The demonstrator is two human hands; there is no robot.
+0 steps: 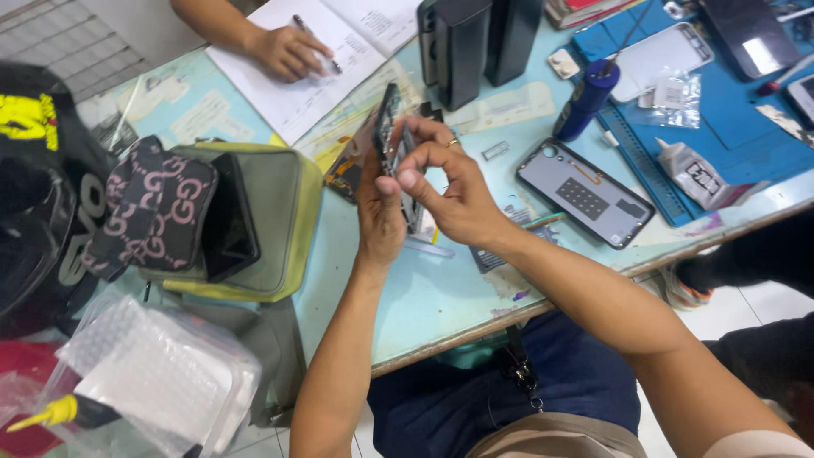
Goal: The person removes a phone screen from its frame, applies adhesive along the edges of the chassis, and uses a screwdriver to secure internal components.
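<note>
Left hand [379, 212] grips phone frame [388, 127] upright from 6 o'clock; right hand [449, 182] fingers pinch its edge from 3 o'clock, thumb pressing.

Phone repair workshop: opened phone [585, 202] on blue mat [729, 119].

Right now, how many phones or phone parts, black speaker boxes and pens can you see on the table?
Phones or phone parts: 3, the held frame, the open back cover, the white cover
Black speaker boxes: 2
Pens: 1
Total: 6
</note>
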